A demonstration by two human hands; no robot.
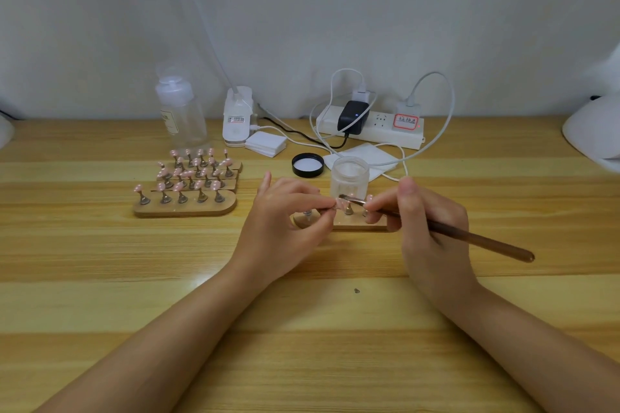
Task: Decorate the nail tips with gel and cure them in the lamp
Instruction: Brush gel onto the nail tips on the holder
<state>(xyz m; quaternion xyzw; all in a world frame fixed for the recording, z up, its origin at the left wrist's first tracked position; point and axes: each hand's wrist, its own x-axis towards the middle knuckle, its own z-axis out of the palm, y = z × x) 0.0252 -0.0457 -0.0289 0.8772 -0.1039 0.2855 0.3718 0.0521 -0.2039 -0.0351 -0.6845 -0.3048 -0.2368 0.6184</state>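
My left hand (281, 221) pinches a pink nail tip (339, 203) on its small metal stand above a wooden holder strip (355, 225). My right hand (426, 221) grips a brown-handled brush (469, 237), and the brush's tip lies on that nail tip. Other pink tips (349, 208) stand on the same strip, partly hidden by my fingers. Just behind it stands an open clear gel jar (349, 176), with its black lid (308, 165) lying to the left. The white curing lamp (593, 131) sits at the far right edge of the table.
Several wooden strips with pink nail tips (188, 183) stand at the left. Behind them are a clear pump bottle (179, 111), a small white device (237, 119), a stack of white pads (266, 143), a power strip (372, 126) with cables, and a white tissue (369, 157).
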